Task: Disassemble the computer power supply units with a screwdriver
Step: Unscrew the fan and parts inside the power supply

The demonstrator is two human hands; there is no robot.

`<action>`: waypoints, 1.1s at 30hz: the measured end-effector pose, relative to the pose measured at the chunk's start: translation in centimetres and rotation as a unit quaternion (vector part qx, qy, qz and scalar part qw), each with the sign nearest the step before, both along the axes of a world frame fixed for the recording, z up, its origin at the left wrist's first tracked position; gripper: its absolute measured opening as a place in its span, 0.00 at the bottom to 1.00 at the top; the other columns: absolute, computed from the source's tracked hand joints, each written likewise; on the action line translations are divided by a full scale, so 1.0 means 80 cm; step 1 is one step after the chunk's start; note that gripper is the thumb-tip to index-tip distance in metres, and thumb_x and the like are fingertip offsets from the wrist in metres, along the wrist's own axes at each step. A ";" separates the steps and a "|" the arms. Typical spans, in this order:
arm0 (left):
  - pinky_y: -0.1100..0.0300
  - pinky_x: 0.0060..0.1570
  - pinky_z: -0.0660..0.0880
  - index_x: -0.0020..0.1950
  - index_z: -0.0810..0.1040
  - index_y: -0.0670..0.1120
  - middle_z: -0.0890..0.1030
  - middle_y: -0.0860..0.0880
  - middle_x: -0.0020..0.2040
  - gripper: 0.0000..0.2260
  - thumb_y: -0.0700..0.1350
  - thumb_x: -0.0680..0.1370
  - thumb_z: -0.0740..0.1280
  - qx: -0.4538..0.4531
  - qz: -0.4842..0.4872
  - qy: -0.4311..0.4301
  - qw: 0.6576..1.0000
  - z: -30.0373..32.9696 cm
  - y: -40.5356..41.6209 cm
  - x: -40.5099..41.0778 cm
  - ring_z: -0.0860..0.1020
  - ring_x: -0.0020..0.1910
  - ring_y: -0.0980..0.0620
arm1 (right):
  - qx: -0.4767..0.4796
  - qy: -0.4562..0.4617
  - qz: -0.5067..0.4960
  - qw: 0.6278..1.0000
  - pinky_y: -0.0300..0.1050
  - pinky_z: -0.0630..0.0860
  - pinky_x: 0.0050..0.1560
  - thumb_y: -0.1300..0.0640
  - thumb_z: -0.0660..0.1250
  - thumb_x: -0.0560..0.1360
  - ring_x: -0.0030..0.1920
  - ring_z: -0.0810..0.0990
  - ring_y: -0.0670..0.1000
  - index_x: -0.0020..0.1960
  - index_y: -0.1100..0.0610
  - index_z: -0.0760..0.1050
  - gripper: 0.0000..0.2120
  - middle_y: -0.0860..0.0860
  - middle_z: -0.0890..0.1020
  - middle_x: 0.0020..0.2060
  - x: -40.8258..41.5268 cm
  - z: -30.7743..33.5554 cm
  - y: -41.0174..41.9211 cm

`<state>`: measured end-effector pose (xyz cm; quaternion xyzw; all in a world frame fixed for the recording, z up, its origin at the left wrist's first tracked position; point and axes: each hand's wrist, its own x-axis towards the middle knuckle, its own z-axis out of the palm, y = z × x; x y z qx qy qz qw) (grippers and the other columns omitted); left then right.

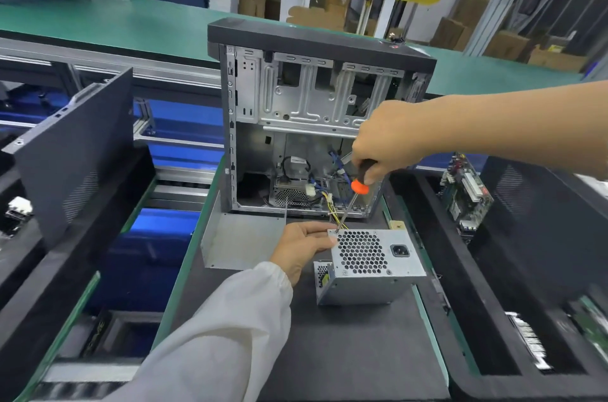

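The power supply unit (371,265) is sitting on the dark work mat (345,342), at about 5 o'clock from the middle of the view and just in front of the open computer case (316,118). Its honeycomb fan grille and mains socket are facing up. The left hand (302,248) is steadying it at the upper left corner, fingers curled against the edge there. The right hand (391,141) is gripping the screwdriver (353,196) by its black-and-orange handle, fingers wrapped tight, with the tip resting at that same corner, apparently on a screw.

The unit is a stiff sheet-metal box, probably fairly heavy for its size, with edges that may be sharp. Holding it by the solid side walls looks safer than by the perforated grille. Its wire bundle is running back toward the case, so it could snag.

The mat looks non-slip. A grey side panel (79,151) is leaning at 9 o'clock, and a circuit board (467,194) is standing in a black tray (493,365) at 3 o'clock. Cardboard boxes are filling the room at 12 o'clock.
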<state>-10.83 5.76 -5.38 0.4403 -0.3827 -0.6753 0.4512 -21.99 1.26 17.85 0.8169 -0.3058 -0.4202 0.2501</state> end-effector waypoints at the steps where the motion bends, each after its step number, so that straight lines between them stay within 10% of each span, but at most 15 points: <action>1: 0.61 0.52 0.79 0.48 0.82 0.42 0.84 0.39 0.47 0.11 0.27 0.73 0.68 -0.001 -0.002 0.000 1.000 0.000 0.000 0.001 0.83 0.46 0.49 | -0.015 0.011 0.036 0.999 0.42 0.68 0.35 0.39 0.59 0.78 0.39 0.75 0.50 0.51 0.50 0.74 0.15 0.46 0.77 0.39 0.000 0.001 0.002; 7: 0.70 0.40 0.77 0.52 0.82 0.41 0.85 0.47 0.41 0.11 0.29 0.74 0.70 -0.020 -0.012 -0.027 0.999 0.004 0.000 0.004 0.83 0.39 0.58 | -0.045 -0.035 0.333 0.941 0.47 0.74 0.40 0.59 0.63 0.77 0.51 0.70 0.55 0.54 0.52 0.76 0.08 0.50 0.75 0.51 0.001 -0.006 0.013; 11: 0.71 0.41 0.74 0.56 0.82 0.48 0.81 0.55 0.38 0.11 0.36 0.77 0.69 -0.129 -0.040 -0.150 0.979 0.008 -0.009 0.009 0.78 0.36 0.63 | -0.071 -0.058 0.323 0.942 0.43 0.65 0.32 0.62 0.65 0.75 0.49 0.69 0.54 0.51 0.53 0.76 0.07 0.51 0.73 0.51 0.010 -0.014 0.020; 16: 0.69 0.46 0.73 0.48 0.86 0.47 0.85 0.55 0.43 0.06 0.40 0.78 0.69 -0.203 -0.010 -0.233 0.951 0.010 -0.011 -0.003 0.81 0.43 0.62 | -0.023 -0.212 0.041 0.976 0.47 0.73 0.38 0.40 0.73 0.69 0.43 0.73 0.53 0.51 0.56 0.74 0.22 0.49 0.73 0.42 0.020 0.002 0.006; 19: 0.70 0.49 0.72 0.47 0.86 0.45 0.83 0.55 0.44 0.04 0.40 0.76 0.71 -0.275 0.037 -0.286 0.917 0.007 -0.010 -0.011 0.78 0.45 0.63 | 0.014 -0.297 -0.203 0.933 0.41 0.75 0.28 0.28 0.64 0.68 0.25 0.78 0.51 0.35 0.61 0.72 0.33 0.50 0.77 0.22 0.016 0.016 -0.009; 24: 0.73 0.44 0.69 0.49 0.86 0.44 0.79 0.57 0.38 0.05 0.39 0.75 0.72 -0.292 0.052 -0.297 0.908 0.003 -0.014 -0.011 0.77 0.41 0.63 | 0.076 -0.210 -0.488 0.843 0.31 0.59 0.19 0.38 0.53 0.80 0.14 0.62 0.47 0.38 0.62 0.70 0.28 0.55 0.78 0.29 0.015 0.007 -0.023; 28: 0.69 0.47 0.72 0.50 0.86 0.44 0.81 0.53 0.40 0.05 0.38 0.75 0.72 -0.290 0.038 -0.291 0.911 0.000 -0.020 -0.010 0.79 0.43 0.58 | 0.067 -0.189 -0.391 0.898 0.35 0.63 0.22 0.48 0.56 0.81 0.20 0.69 0.47 0.36 0.61 0.72 0.21 0.53 0.78 0.30 0.009 -0.002 -0.022; 33: 0.67 0.49 0.75 0.50 0.86 0.46 0.84 0.54 0.42 0.06 0.40 0.75 0.73 -0.276 0.000 -0.282 0.919 -0.001 -0.028 0.001 0.80 0.44 0.59 | -0.053 -0.107 -0.009 0.993 0.40 0.65 0.29 0.41 0.59 0.79 0.28 0.68 0.50 0.34 0.56 0.66 0.23 0.50 0.74 0.29 0.018 -0.007 -0.021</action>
